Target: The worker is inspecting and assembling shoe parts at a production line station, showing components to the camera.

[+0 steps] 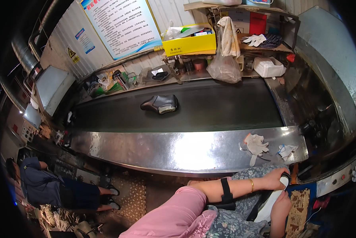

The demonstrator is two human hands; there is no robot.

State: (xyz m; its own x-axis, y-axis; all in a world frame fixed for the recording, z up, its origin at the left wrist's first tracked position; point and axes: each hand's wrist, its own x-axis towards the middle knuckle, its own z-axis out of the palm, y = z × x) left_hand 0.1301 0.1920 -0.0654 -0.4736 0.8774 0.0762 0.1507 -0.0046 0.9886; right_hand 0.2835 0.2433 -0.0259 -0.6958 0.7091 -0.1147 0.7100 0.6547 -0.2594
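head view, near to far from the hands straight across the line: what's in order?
Hands on a white shoe part: left hand, right hand → white glove on steel ledge → conveyor belt → clear plastic bag → yellow bin.

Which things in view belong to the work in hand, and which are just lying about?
In hand: white shoe sole, held by left hand and right hand.

Lying about: black boot on conveyor belt; white glove; yellow box; plastic bag.

place: shoe factory | signs: conveyor belt (209, 111); boot (160, 104); steel bench (178, 148)
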